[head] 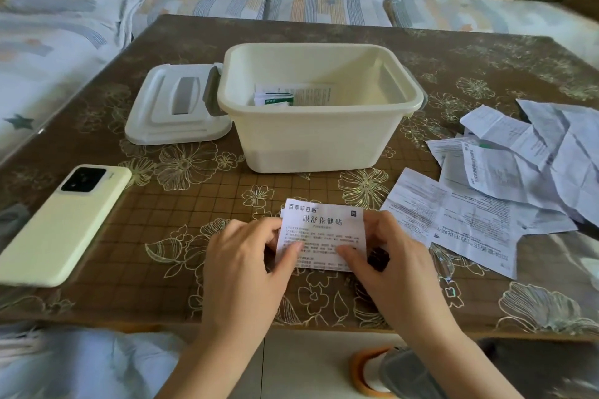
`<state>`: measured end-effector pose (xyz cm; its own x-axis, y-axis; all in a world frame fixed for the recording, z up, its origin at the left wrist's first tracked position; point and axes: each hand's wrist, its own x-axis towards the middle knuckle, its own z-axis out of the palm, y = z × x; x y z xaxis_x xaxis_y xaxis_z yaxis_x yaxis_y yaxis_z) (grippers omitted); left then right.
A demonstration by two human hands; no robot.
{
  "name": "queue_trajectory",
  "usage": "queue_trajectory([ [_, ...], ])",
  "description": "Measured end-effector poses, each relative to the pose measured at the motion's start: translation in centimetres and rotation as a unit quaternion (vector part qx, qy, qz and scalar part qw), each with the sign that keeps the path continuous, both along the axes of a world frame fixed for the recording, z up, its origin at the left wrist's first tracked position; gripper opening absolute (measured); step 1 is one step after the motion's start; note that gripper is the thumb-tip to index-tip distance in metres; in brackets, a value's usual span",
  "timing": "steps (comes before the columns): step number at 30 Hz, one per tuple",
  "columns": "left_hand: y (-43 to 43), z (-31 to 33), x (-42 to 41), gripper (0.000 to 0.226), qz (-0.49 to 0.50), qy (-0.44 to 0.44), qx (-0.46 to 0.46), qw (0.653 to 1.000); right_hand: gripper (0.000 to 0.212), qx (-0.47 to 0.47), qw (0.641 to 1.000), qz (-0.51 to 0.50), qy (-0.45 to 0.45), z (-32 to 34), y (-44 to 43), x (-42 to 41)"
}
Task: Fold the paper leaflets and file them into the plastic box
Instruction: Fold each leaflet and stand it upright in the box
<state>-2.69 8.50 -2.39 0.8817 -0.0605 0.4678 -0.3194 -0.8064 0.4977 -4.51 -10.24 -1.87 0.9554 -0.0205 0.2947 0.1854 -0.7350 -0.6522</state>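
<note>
A small white leaflet [322,226] with printed text lies near the table's front edge. My left hand [246,256] pinches its left edge, thumb on top. Its right edge is pinched by my right hand [385,256] in the same way. Behind it stands a cream plastic box [317,139], open, with a few folded leaflets [282,97] on its bottom. A pile of unfolded, creased leaflets [518,171] is spread on the table at the right.
The box's lid [175,106] lies flat to the left of the box. A pale phone [61,223] lies face down at the left front. The table has a brown flowered cover [194,197]. A sofa with cushions runs behind and to the left.
</note>
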Motion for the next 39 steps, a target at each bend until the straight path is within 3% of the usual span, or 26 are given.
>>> queue_trajectory([
  [8, -0.1, -0.2, -0.2, 0.057, 0.006, 0.033, -0.017, 0.999, 0.069, -0.019, 0.999, -0.015, -0.029, -0.8, -0.3, 0.3],
  [10, -0.1, -0.2, -0.1, 0.053, -0.001, 0.033, -0.006, 0.999, 0.074, -0.033, 0.999, -0.005, -0.041, -0.8, -0.4, 0.4],
  [13, 0.1, -0.3, 0.3, 0.026, -0.044, 0.007, 0.051, 0.998, 0.064, -0.064, 0.997, 0.019, -0.049, -0.8, -0.4, 0.7],
  [18, 0.1, -0.1, 0.9, 0.027, -0.103, 0.001, 0.109, 0.989, 0.028, -0.13, 0.989, 0.039, -0.065, -1.4, -0.5, 1.0],
  [26, 1.3, 0.1, 1.9, 0.034, -0.164, 0.063, 0.075, 0.982, 0.051, -0.169, 0.979, 0.108, -0.038, -0.5, -1.6, 1.2],
  [32, 2.1, 0.2, 1.8, 0.032, -0.187, 0.064, 0.053, 0.979, 0.029, -0.173, 0.964, 0.177, -0.099, 0.5, -2.1, 1.4],
  [39, 1.9, 0.7, 1.5, 0.044, -0.181, 0.063, 0.055, 0.98, 0.017, -0.205, 0.949, 0.161, -0.176, 0.7, -1.6, 1.1],
])
